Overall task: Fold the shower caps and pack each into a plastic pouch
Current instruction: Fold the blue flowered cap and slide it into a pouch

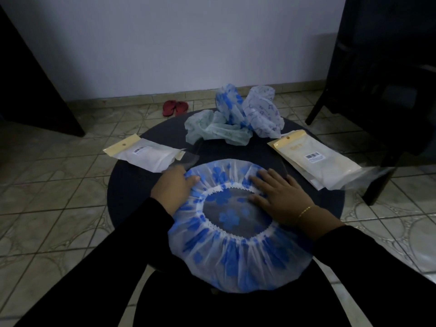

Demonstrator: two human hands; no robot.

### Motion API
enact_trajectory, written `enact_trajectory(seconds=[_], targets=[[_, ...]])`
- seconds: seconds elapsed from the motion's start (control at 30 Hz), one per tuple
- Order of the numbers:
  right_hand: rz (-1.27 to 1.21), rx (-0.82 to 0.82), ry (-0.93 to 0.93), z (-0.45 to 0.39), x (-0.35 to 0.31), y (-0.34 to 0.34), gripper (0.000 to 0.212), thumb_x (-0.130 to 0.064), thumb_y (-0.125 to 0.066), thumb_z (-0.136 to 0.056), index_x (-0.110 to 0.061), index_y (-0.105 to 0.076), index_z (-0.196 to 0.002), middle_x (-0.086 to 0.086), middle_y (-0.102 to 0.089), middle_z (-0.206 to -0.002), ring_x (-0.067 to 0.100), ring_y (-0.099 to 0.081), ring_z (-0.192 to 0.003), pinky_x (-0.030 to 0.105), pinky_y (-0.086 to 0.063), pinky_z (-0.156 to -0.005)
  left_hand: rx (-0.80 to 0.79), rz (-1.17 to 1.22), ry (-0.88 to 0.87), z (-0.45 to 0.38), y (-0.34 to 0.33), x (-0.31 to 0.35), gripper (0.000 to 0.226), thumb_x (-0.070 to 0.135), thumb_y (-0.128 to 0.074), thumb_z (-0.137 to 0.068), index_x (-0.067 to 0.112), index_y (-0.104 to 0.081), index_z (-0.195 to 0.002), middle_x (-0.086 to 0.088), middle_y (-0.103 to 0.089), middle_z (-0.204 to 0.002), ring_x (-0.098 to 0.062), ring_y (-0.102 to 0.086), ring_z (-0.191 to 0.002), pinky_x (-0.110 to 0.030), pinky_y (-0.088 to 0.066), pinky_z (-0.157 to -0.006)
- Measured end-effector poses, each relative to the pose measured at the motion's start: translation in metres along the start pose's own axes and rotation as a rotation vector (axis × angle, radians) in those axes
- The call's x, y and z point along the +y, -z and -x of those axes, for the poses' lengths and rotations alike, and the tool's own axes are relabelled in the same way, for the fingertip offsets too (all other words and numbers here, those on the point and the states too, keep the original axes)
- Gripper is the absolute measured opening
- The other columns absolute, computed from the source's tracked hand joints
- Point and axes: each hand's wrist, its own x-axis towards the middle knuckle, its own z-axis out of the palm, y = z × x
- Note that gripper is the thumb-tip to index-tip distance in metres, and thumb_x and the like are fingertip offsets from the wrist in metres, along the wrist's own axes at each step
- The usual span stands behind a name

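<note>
A white shower cap with blue flowers (pixel 238 256) lies spread out, opening up, on the near part of the round dark table (pixel 132 185). My left hand (pixel 173 187) rests flat on its left rim. My right hand (pixel 280 197) lies flat on its upper right, fingers spread near the elastic band. Several crumpled caps sit at the table's far side: a pale green one (pixel 212 128), a blue-flowered one (pixel 228 102) and a white one with faint purple print (pixel 262 114). A plastic pouch (pixel 146 153) lies at the left edge, a stack of pouches (pixel 318 161) at the right.
The table stands on a tiled floor (pixel 54 192). Red slippers (pixel 175 107) lie by the far wall. Dark furniture (pixel 382 67) stands at the right and a dark panel (pixel 30 90) at the left. My legs in dark clothes are below the table.
</note>
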Motion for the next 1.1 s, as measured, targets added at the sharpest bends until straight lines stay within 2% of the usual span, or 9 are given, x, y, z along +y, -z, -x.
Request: enact_trajectory(seconds=[0.2,0.33,0.43,0.5,0.6,0.77,0.93,1.0,1.1], targets=[[0.09,0.041,-0.113,0.002,-0.002,0.001,0.071,-0.071,-0.014,-0.087,-0.036,-0.011,-0.149,-0.008,-0.008,-0.158,0.021,-0.009,-0.144,0.045,-0.011,-0.116,0.164,-0.205,-0.005,0.015,-0.004,0.006,0.05,0.059,-0.05,-0.088,0.012,-0.049,-0.105,-0.005,-0.056,-0.099,-0.027,-0.057,-0.092,-0.036,-0.043,-0.072],[0.161,0.313,-0.137,0.008,-0.005,0.014,0.059,-0.064,-0.027,-0.091,-0.029,-0.046,-0.134,0.002,-0.039,-0.141,0.022,-0.027,-0.134,0.042,-0.018,-0.109,0.342,-0.396,-0.381,0.018,0.004,0.008,0.03,0.033,-0.058,-0.09,0.014,-0.058,-0.113,-0.007,-0.058,-0.112,-0.028,-0.055,-0.104,-0.04,-0.042,-0.083],[0.127,0.347,-0.01,0.004,-0.004,0.012,0.052,-0.052,-0.034,-0.095,-0.027,-0.035,-0.141,0.001,-0.028,-0.152,0.021,-0.016,-0.142,0.04,-0.011,-0.115,0.162,-0.36,-0.609,0.022,-0.003,0.009,0.037,0.033,-0.047,-0.093,0.019,-0.055,-0.127,0.0,-0.053,-0.133,-0.023,-0.046,-0.126,-0.04,-0.033,-0.099],[0.08,0.195,0.036,0.0,-0.002,0.007,0.057,-0.052,-0.027,-0.097,-0.03,-0.016,-0.149,-0.003,-0.007,-0.159,0.018,0.0,-0.146,0.042,-0.001,-0.117,-0.097,-0.45,-0.611,0.024,-0.011,0.002,0.066,0.055,-0.018,-0.09,0.023,-0.031,-0.147,0.005,-0.027,-0.155,-0.016,-0.018,-0.144,-0.038,-0.016,-0.113],[0.015,0.011,0.002,-0.005,0.005,0.004,0.061,-0.058,-0.018,-0.095,-0.034,-0.004,-0.15,-0.008,0.002,-0.159,0.014,0.006,-0.146,0.043,0.001,-0.117,-0.325,-0.555,-0.525,0.025,-0.017,-0.012,0.084,0.072,0.008,-0.078,0.031,0.002,-0.151,0.012,0.005,-0.159,0.0,0.013,-0.14,-0.031,0.009,-0.114],[0.001,-0.018,-0.071,-0.008,0.001,0.005,0.065,-0.062,-0.016,-0.093,-0.033,-0.005,-0.15,-0.009,0.0,-0.159,0.015,0.001,-0.146,0.044,-0.005,-0.118,-0.293,-0.638,-0.524,0.019,-0.01,-0.009,0.087,0.071,0.009,-0.077,0.027,0.0,-0.152,0.008,0.004,-0.159,-0.007,0.01,-0.144,-0.032,0.012,-0.113],[0.092,0.109,-0.167,0.004,-0.003,0.017,0.068,-0.069,-0.019,-0.088,-0.03,-0.03,-0.143,0.002,-0.029,-0.149,0.023,-0.027,-0.136,0.045,-0.022,-0.107,-0.005,-0.527,-0.536,0.021,0.008,0.007,0.063,0.058,-0.029,-0.093,0.026,-0.03,-0.147,0.003,-0.014,-0.158,-0.017,-0.01,-0.146,-0.035,-0.01,-0.115],[0.085,0.158,-0.129,0.01,-0.002,0.017,0.066,-0.066,-0.02,-0.09,-0.03,-0.025,-0.146,0.001,-0.023,-0.153,0.022,-0.02,-0.14,0.044,-0.019,-0.11,-0.121,-0.419,-0.515,0.03,0.003,0.003,0.073,0.066,-0.022,-0.087,0.027,-0.026,-0.149,0.006,-0.011,-0.158,-0.015,-0.006,-0.146,-0.034,-0.01,-0.116],[0.055,0.06,-0.063,0.018,0.003,0.004,0.067,-0.065,-0.015,-0.091,-0.032,-0.01,-0.149,-0.007,-0.006,-0.158,0.015,-0.003,-0.145,0.046,-0.008,-0.115,-0.317,-0.447,-0.479,0.044,-0.011,-0.019,0.101,0.089,0.008,-0.066,0.034,-0.001,-0.15,0.012,0.011,-0.157,-0.011,0.011,-0.145,-0.033,0.003,-0.117]])
